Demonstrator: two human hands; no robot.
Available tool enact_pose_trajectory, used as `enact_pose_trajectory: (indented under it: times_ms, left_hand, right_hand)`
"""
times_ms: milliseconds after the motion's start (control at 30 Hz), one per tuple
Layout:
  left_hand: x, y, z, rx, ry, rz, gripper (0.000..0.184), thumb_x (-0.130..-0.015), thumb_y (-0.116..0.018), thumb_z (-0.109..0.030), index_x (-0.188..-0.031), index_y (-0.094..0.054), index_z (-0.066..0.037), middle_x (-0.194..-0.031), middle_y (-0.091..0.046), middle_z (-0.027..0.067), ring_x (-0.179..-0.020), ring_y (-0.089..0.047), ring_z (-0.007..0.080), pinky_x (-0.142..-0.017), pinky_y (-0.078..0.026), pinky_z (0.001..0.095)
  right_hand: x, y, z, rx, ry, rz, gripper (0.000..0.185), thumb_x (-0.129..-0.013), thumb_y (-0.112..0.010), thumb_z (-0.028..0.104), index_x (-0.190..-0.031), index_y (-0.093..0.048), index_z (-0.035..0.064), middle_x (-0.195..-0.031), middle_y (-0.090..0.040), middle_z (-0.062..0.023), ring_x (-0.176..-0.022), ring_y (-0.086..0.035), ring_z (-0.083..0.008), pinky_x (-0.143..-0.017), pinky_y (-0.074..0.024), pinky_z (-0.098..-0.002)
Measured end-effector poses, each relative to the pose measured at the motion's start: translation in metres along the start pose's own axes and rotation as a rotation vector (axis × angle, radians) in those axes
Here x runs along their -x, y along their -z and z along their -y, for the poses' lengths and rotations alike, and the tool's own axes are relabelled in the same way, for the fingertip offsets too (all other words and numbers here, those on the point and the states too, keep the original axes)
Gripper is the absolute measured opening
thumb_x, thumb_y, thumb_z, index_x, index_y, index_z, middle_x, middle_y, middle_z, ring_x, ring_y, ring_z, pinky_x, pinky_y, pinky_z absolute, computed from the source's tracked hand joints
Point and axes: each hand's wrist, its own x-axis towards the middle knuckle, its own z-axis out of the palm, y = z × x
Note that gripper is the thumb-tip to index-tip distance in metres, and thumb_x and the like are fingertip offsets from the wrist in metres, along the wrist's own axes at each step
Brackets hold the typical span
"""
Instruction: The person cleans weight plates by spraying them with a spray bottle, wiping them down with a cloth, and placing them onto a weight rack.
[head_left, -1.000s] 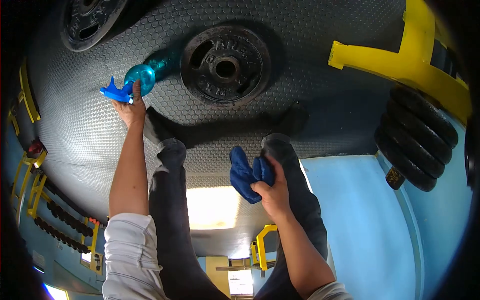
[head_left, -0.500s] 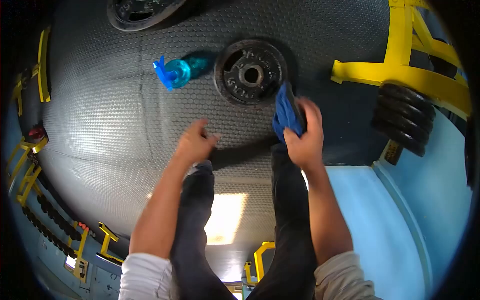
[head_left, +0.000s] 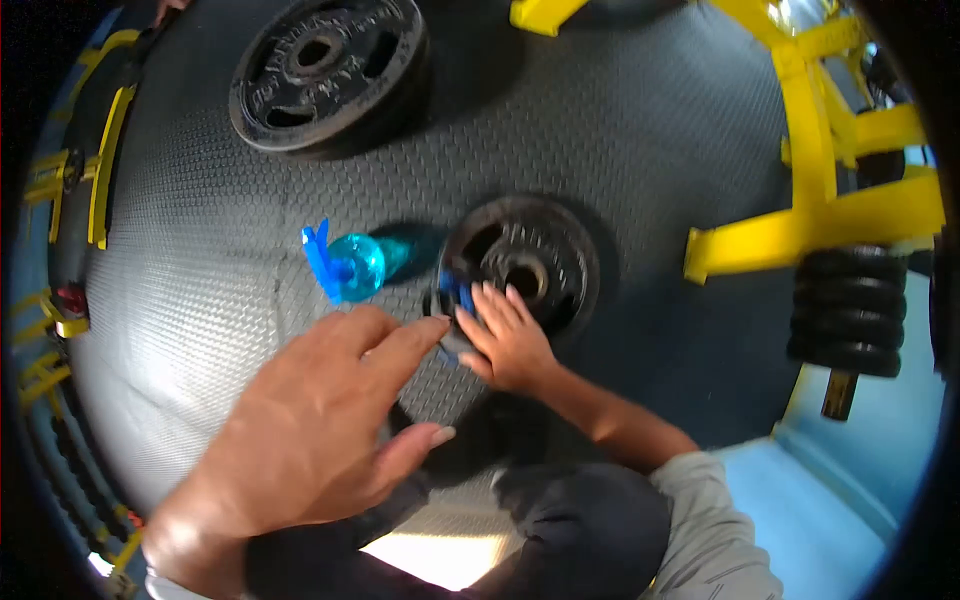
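My left hand (head_left: pixel 305 415) is raised close to the camera, its fingers stretched forward and the thumb apart, with nothing held. Beyond it, my right hand (head_left: pixel 515 350) lies over the near-left rim of a black weight plate (head_left: pixel 570 255), which rests flat on the floor. Its fingers are spread. A blue cloth (head_left: pixel 456 290) shows at the left of those fingertips, against the plate; the part under the hand is hidden. Left of the plate is a spray bottle (head_left: pixel 358 268) with clear turquoise liquid and a blue trigger head.
Larger weight plates (head_left: pixel 330 75) lie stacked at the upper left on the dark textured mat (head_left: pixel 640 150). A yellow rack (head_left: pixel 750 240) stands at the right, holding several black plates (head_left: pixel 848 310). More yellow equipment (head_left: pixel 108 170) lines the left side.
My right hand has brought the blue cloth left onto the plate, and its fingers have spread out. My left hand has risen toward the camera. The view has tilted and shows more floor ahead.
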Motion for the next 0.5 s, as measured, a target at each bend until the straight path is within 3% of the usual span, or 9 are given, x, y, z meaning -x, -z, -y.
enact_pose_trajectory:
  times_ms: [100,167,233,300,333,400,500]
  left_hand:
    - [-0.010,0.010,0.003,-0.192,0.011,0.101,0.072,-0.073,-0.075,-0.029,-0.134,-0.045,-0.004,-0.108,-0.055,0.0185,-0.095,-0.057,0.0345,-0.082,-0.047,0.0397]
    - [-0.017,0.014,-0.005,-0.160,0.029,0.056,0.078,-0.072,-0.076,-0.029,-0.137,-0.041,-0.004,-0.110,-0.056,0.0189,-0.097,-0.057,0.0345,-0.083,-0.047,0.0401]
    - [-0.013,0.014,-0.013,-0.094,0.058,0.114,0.083,-0.072,-0.077,-0.029,-0.140,-0.037,-0.004,-0.111,-0.056,0.0194,-0.099,-0.058,0.0344,-0.084,-0.048,0.0406]
    - [-0.009,0.018,-0.019,-0.095,-0.013,0.045,0.092,-0.070,-0.079,-0.029,-0.144,-0.030,-0.005,-0.113,-0.056,0.0206,-0.101,-0.058,0.0347,-0.085,-0.048,0.0407]
    - [-0.007,0.018,-0.020,-0.100,-0.031,0.065,0.092,-0.070,-0.079,-0.029,-0.144,-0.030,-0.005,-0.113,-0.056,0.0206,-0.101,-0.058,0.0347,-0.085,-0.048,0.0407]
    - [-0.003,0.011,-0.012,0.010,0.009,0.081,0.096,-0.066,-0.080,-0.029,-0.144,-0.030,-0.005,-0.114,-0.056,0.0215,-0.102,-0.058,0.0359,-0.087,-0.047,0.0394]
    - [-0.002,0.008,-0.013,-0.178,0.100,0.189,0.096,-0.065,-0.080,-0.030,-0.143,-0.031,-0.004,-0.112,-0.057,0.0216,-0.101,-0.058,0.0356,-0.085,-0.048,0.0389]
  right_hand:
    - [0.047,0.007,-0.039,0.037,0.153,0.011,0.058,-0.070,-0.070,0.038,-0.119,-0.057,0.0089,-0.130,-0.050,-0.0139,-0.128,-0.039,-0.0337,-0.109,-0.0261,-0.0504]
    - [0.070,0.011,-0.070,0.085,0.157,-0.066,0.059,-0.068,-0.071,0.037,-0.118,-0.057,0.0097,-0.131,-0.049,-0.0127,-0.126,-0.041,-0.0322,-0.109,-0.0264,-0.0502]
    - [0.089,0.008,-0.064,0.057,0.093,-0.104,0.059,-0.066,-0.072,0.036,-0.117,-0.058,0.0105,-0.131,-0.049,-0.0116,-0.123,-0.043,-0.0308,-0.108,-0.0267,-0.0500]
    - [0.092,-0.002,-0.052,0.219,-0.255,-0.279,0.059,-0.066,-0.073,0.038,-0.118,-0.058,0.0141,-0.133,-0.046,-0.0099,-0.120,-0.044,-0.0290,-0.106,-0.0261,-0.0497]
    - [0.088,-0.001,-0.034,0.219,-0.281,-0.285,0.059,-0.066,-0.073,0.038,-0.118,-0.058,0.0141,-0.133,-0.046,-0.0099,-0.120,-0.044,-0.0290,-0.106,-0.0261,-0.0497]
    - [0.062,-0.014,0.001,0.020,-0.222,-0.143,0.059,-0.066,-0.073,0.039,-0.118,-0.057,0.0170,-0.131,-0.046,-0.0083,-0.120,-0.042,-0.0287,-0.104,-0.0255,-0.0488]
    - [0.052,-0.050,0.009,0.095,-0.048,-0.264,0.059,-0.064,-0.074,0.041,-0.117,-0.057,0.0206,-0.129,-0.045,-0.0058,-0.119,-0.039,-0.0277,-0.103,-0.0239,-0.0501]
